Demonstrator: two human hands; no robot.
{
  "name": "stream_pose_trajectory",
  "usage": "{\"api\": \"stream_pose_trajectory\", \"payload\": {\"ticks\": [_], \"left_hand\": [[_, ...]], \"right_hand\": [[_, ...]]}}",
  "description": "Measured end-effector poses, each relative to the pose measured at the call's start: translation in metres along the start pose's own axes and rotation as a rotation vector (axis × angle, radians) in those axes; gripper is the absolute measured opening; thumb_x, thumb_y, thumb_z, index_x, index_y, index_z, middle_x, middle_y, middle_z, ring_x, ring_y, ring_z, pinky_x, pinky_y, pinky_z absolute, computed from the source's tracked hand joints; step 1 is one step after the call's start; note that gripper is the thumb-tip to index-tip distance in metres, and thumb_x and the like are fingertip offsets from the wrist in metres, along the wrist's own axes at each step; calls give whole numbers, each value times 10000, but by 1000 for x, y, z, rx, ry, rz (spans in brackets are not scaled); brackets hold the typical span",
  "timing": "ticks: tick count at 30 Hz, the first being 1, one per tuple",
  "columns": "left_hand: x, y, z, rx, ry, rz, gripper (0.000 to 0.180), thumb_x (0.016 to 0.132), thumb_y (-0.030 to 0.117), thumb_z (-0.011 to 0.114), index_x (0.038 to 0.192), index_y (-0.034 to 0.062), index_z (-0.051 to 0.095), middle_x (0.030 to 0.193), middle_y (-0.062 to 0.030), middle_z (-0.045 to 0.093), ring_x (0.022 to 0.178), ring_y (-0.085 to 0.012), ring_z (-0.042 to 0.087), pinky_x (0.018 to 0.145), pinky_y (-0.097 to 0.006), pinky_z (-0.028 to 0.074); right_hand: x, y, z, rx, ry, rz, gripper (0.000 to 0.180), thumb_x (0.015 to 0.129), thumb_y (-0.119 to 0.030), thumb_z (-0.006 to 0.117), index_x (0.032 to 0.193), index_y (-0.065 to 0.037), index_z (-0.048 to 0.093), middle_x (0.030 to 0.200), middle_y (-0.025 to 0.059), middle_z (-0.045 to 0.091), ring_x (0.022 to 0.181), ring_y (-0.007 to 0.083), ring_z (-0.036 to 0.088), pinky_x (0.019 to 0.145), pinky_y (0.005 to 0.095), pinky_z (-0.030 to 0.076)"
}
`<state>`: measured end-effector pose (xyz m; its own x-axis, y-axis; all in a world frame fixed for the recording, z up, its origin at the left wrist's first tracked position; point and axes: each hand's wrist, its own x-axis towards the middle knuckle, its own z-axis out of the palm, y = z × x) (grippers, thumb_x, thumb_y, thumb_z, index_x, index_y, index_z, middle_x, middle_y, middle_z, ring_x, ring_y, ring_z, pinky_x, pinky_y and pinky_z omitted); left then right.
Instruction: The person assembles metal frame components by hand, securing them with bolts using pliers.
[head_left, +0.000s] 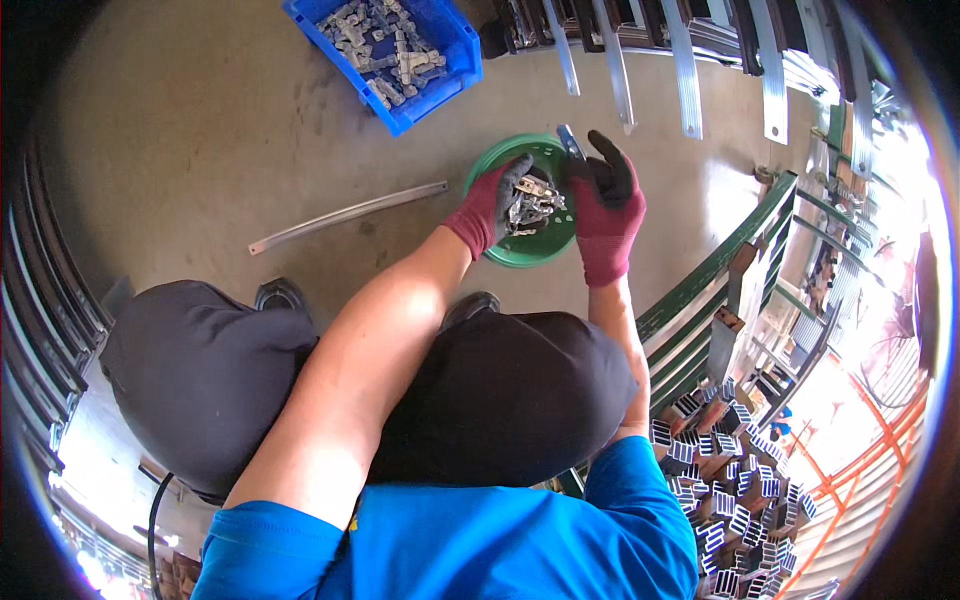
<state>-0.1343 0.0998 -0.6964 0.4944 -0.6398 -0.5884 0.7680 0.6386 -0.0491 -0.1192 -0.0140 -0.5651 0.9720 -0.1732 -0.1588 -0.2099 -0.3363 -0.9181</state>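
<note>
My left hand, in a maroon glove with dark palm and fingers, reaches into a round green basket. Its fingers curl about a cluster of small silver metal fittings; the fingertips are partly hidden by them. On the basket's right side is my right hand, gloved alike. A short flat silver metal piece sticks up from between its thumb and fingers, with one dark finger raised. The lower end of that piece is hidden in the glove.
Beyond the basket, a blue bin holds several metal fittings. A flat metal bar lies on the floor to the left. Metal strips jut in from the top right. A green rack stands at right, above stacked profiles.
</note>
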Motion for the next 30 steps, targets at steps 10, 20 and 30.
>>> {"api": "stream_pose_trajectory", "payload": {"ticks": [10, 20, 30], "left_hand": [[10, -8, -10, -12, 18, 8, 383, 1008, 474, 614, 1082, 102, 669, 969, -119, 744, 813, -295, 739, 709, -481, 618], [6, -5, -13, 13, 28, -7, 396, 1010, 480, 604, 1091, 97, 666, 994, -120, 745, 853, -301, 741, 742, -482, 617], [13, -10, 8, 9, 4, -8, 375, 1031, 461, 571, 1144, 113, 652, 1007, -120, 737, 860, -298, 728, 784, -445, 609]], "right_hand": [[30, 12, 32, -345, 299, -353, 227, 879, -101, 806, 1089, -48, 741, 906, 130, 767, 794, 151, 728, 755, 312, 567], [34, 16, 38, -400, 372, -288, 152, 890, -136, 799, 933, -8, 730, 742, 47, 714, 688, 78, 636, 664, 274, 527], [104, -5, 80, 72, 385, -179, 182, 839, -123, 839, 811, -32, 684, 643, 14, 650, 508, 102, 578, 460, 267, 458]]}}
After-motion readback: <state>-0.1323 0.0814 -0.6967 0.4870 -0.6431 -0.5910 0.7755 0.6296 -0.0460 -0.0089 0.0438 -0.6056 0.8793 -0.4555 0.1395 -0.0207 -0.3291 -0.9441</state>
